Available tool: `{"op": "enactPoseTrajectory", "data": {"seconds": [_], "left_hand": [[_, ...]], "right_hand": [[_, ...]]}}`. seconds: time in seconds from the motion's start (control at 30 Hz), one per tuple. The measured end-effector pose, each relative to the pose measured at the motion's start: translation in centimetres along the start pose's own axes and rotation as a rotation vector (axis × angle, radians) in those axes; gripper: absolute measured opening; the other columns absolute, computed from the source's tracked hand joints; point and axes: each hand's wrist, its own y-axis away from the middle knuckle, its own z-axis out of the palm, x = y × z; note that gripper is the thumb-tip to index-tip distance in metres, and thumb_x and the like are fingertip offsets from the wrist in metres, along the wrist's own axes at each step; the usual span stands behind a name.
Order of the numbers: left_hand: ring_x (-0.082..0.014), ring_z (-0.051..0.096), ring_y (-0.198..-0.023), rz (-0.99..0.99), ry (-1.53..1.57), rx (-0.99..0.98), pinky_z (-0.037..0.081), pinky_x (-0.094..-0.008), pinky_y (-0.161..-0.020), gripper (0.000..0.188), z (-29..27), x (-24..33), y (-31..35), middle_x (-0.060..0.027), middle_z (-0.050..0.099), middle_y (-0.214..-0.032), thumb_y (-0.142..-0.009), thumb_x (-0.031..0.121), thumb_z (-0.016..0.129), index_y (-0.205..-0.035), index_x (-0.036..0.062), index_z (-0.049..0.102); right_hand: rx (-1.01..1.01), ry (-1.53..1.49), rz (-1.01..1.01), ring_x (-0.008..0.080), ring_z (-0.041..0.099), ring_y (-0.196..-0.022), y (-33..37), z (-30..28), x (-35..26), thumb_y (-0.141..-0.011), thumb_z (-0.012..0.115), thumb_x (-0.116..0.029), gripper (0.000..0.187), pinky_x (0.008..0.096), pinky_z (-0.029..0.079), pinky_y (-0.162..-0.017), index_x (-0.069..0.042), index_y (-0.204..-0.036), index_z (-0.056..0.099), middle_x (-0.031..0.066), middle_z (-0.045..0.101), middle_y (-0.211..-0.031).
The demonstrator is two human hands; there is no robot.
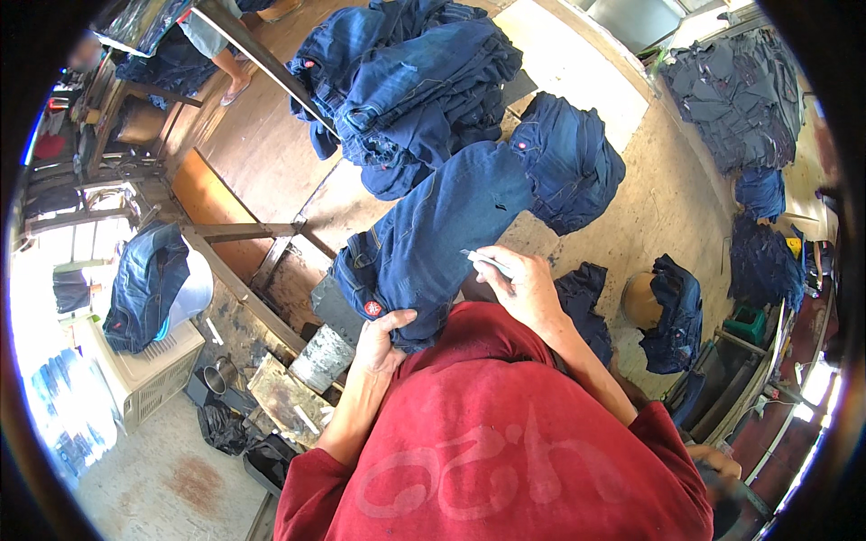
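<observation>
Where jeans (433, 234) drape, hands (383, 338) half-hidden.

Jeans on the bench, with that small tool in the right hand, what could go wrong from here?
1. The right hand holds a thin pale tool right above the jeans; a slip could mark or nick the denim in the wrong place.
2. The left hand pinches only the waistband edge, so the jeans may shift.
3. The denim pile behind looks loosely heaped and might slide onto them.
</observation>
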Motion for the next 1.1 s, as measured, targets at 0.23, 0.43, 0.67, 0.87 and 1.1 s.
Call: {"op": "enactPoseTrajectory", "data": {"seconds": [0.23, 0.43, 0.67, 0.87, 1.1], "left_hand": [[-0.0377, 0.076, -0.121, -0.069, 0.091, -0.005, 0.062, -0.0528, -0.109, 0.062, -0.4, 0.2, 0.5, -0.0245, 0.074, -0.136, -0.085, -0.011, 0.073, -0.146, -0.0083, 0.06], [-0.0368, 0.075, -0.123, -0.044, 0.059, -0.041, 0.061, -0.0524, -0.11, 0.062, -0.4, 0.3, 0.9, -0.0244, 0.074, -0.137, -0.086, -0.012, 0.074, -0.146, -0.0087, 0.06], [-0.0318, 0.077, -0.115, 0.019, -0.006, 0.119, 0.063, -0.0479, -0.106, 0.053, 0.2, 0.4, 1.2, -0.0166, 0.077, -0.13, -0.087, -0.01, 0.076, -0.14, -0.002, 0.067], [-0.0282, 0.078, -0.112, 0.049, -0.092, 0.102, 0.064, -0.0456, -0.103, 0.049, -0.3, 0.5, 1.5, -0.0127, 0.078, -0.127, -0.088, -0.01, 0.077, -0.136, -0.0003, 0.07], [-0.0261, 0.077, -0.113, 0.033, -0.063, 0.073, 0.064, -0.0433, -0.102, 0.049, -0.7, -0.1, 1.3, -0.0111, 0.078, -0.127, -0.088, -0.01, 0.078, -0.135, 0.0002, 0.071]], "right_hand": [[-0.019, 0.041, -0.021, 0.024, 0.083, -0.081, 0.1, 0.4, -0.2, -0.104, 0.071, -0.004, 0.019, 0.0341, 0.062, -0.072, -0.004, -0.122, 0.076, 0.0115, 0.083, -0.091], [0.005, 0.032, -0.05, 0.0216, 0.079, -0.07, 0.0, 0.6, -0.7, -0.103, 0.072, -0.004, 0.02, 0.0338, 0.059, -0.065, -0.006, -0.122, 0.077, 0.0108, 0.083, -0.094], [0.155, 0.286, -0.336, 0.0255, 0.072, -0.074, -1.1, 1.3, -4.0, -0.097, 0.078, -0.008, 0.008, 0.0376, 0.058, -0.067, -0.011, -0.104, 0.08, 0.0041, 0.079, -0.09], [0.033, 0.433, -0.407, 0.0248, 0.07, -0.075, -1.7, 4.0, -7.1, -0.097, 0.08, -0.028, 0.019, 0.0397, 0.058, -0.065, -0.014, -0.087, 0.073, 0.0028, 0.072, -0.08], [0.025, 0.48, -0.502, 0.0237, 0.069, -0.072, -1.2, 4.0, -7.7, -0.095, 0.082, -0.027, 0.017, 0.0388, 0.057, -0.06, -0.015, -0.087, 0.074, 0.0019, 0.069, -0.079]]}}
